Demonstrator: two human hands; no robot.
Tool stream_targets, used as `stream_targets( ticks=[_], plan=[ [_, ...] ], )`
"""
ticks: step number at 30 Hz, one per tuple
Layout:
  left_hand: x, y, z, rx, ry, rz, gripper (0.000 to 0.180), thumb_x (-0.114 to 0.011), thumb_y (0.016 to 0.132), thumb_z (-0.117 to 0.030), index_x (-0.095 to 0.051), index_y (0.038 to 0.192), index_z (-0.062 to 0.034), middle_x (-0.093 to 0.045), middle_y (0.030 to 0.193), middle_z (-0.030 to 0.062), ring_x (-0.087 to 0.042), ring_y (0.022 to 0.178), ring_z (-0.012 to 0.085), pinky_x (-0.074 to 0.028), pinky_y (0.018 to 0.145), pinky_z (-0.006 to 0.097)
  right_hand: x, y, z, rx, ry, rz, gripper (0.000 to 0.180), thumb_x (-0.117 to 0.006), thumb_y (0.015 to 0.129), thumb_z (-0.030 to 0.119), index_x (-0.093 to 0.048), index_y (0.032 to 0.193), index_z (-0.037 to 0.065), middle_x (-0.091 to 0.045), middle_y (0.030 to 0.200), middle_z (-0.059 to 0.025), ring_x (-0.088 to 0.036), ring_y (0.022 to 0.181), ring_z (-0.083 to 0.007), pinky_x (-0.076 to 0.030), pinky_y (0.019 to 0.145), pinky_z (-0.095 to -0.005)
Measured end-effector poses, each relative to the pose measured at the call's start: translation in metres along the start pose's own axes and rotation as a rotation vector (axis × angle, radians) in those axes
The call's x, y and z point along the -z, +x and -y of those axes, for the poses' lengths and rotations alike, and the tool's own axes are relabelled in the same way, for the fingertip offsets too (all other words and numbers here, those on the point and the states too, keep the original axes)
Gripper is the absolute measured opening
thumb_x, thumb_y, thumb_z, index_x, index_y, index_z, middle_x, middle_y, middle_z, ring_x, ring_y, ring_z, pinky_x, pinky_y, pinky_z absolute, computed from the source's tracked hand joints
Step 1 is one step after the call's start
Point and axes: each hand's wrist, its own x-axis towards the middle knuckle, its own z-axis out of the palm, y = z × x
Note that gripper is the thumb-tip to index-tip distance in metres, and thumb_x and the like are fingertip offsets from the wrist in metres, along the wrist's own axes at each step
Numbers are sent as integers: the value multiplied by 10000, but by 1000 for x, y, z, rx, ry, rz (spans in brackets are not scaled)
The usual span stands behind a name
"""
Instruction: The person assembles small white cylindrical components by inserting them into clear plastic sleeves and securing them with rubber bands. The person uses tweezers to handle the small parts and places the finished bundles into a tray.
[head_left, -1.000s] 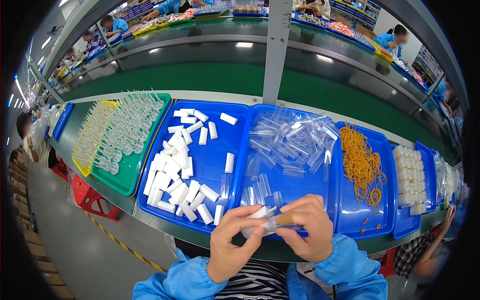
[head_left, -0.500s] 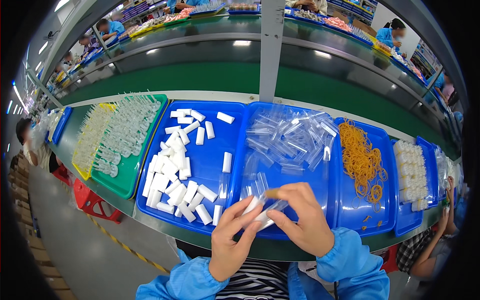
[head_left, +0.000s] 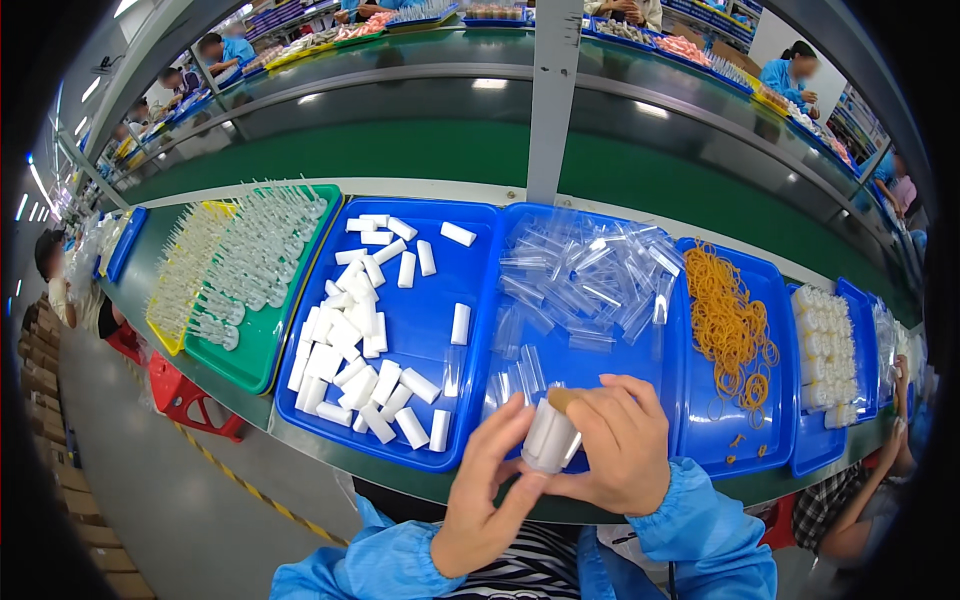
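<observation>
Left hand (head_left: 490,485) and right hand (head_left: 618,445): grip closed around 1 white bundle (head_left: 548,440), at near edge of clear-tube tray (head_left: 605,368)

1. The bundle (head_left: 548,442) is small, made of white and see-through pieces packed side by side. It is shiny.
2. It is held up between the left hand (head_left: 490,490) and the right hand (head_left: 622,445). It stands almost upright, and its top leans a little to the right.
3. The left fingers touch its left side. The right fingers wrap its right side. Both thumbs are near its bottom.
4. A brown bit (head_left: 562,399) is at its top, by the right fingers.
</observation>
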Motion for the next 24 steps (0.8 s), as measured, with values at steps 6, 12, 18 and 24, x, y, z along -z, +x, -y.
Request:
stream_targets(
  ticks=[6, 12, 18, 24],
  plan=[
    [19, 14, 1, 212, -238, 130, 344, -599, 992, -84, -501, 1299, 36, -435, 1454, 186, -506, 1293, 268, -482, 1037, 384, -2, -9, -11, 38, 192, -57, 680, -893, 656, 406, -637, 1172, 46, -676, 1133, -85, -659, 964, -213, -475, 907, -390],
    [24, 10, 3, 219, -306, 22, 321, -613, 969, -64, -532, 1272, 5, -493, 1415, 173, -524, 1280, 272, -447, 1063, 413, 4, 1, -20, -23, 425, -35, 696, -893, 678, 344, -609, 1228, 24, -658, 1218, -125, -635, 1055, -268, -474, 907, -386],
    [32, 15, 1, 184, -379, -115, 279, -633, 941, -38, -570, 1209, 5, -490, 1395, 184, -571, 1229, 319, -552, 955, 547, -13, 1, -32, -226, -32, 226, 412, -779, 795, 249, -659, 1131, 43, -614, 975, -100, -610, 896, -278, -503, 771, -398],
    [32, 11, 4, 78, -86, -66, 292, -669, 908, 39, -593, 1190, 40, -482, 1365, 166, -569, 1212, 258, -565, 962, 351, -14, -2, -32, -159, -201, 321, 411, -780, 762, 151, -638, 1131, 39, -616, 883, -89, -634, 868, -257, -527, 737, -363]
  ],
)
